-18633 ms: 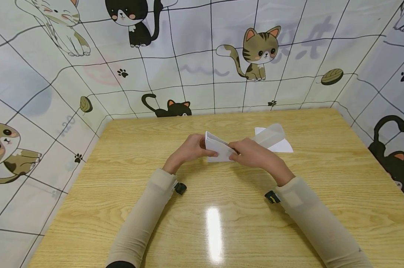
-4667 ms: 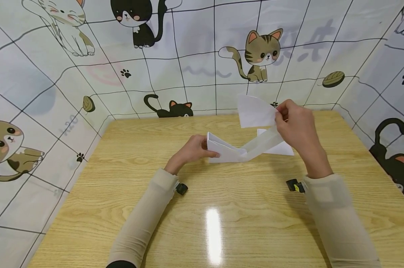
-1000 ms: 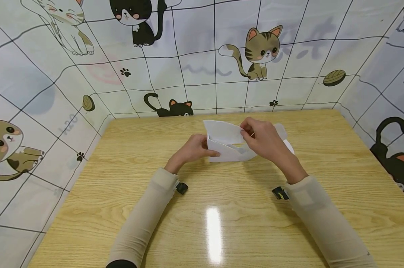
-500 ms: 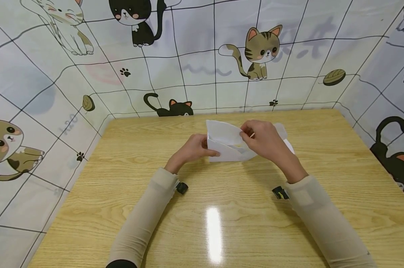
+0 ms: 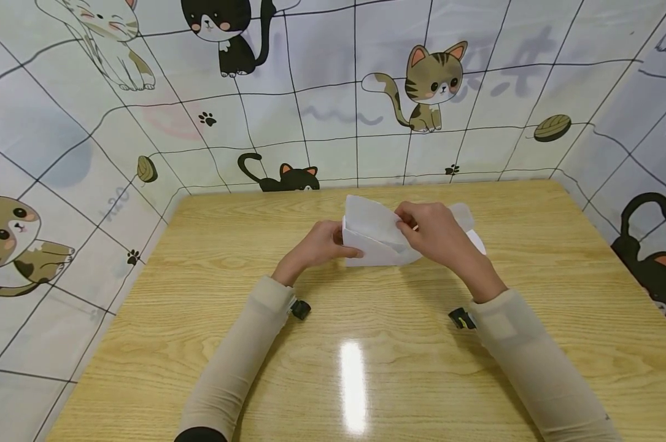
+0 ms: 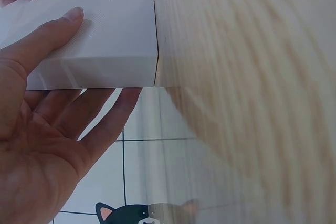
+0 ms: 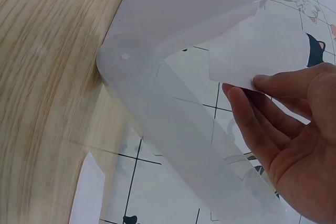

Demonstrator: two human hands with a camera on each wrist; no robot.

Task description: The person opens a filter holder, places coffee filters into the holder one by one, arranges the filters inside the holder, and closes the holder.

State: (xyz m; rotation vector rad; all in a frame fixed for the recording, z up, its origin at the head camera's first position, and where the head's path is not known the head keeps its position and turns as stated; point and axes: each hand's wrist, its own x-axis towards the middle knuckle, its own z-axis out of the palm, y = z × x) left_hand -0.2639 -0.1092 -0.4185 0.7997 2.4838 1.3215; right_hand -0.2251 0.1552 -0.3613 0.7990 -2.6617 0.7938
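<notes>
Gripping white holder (image 5: 372, 253) with left hand (image 5: 320, 244), thumb on near face; pinching paper sheet (image 5: 366, 215) by right edge with right hand (image 5: 432, 232). Translucent cover (image 7: 181, 129) angled out right.

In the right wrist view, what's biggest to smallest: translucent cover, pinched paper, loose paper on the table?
1. Translucent cover
2. Pinched paper
3. Loose paper on the table, cut by the frame's edge

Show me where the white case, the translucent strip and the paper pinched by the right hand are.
White case (image 6: 115, 30), left wrist view: its broad face.
Translucent strip (image 7: 181, 129), right wrist view: midway along its length.
Paper (image 7: 257, 51), right wrist view: middle of the sheet.
</notes>
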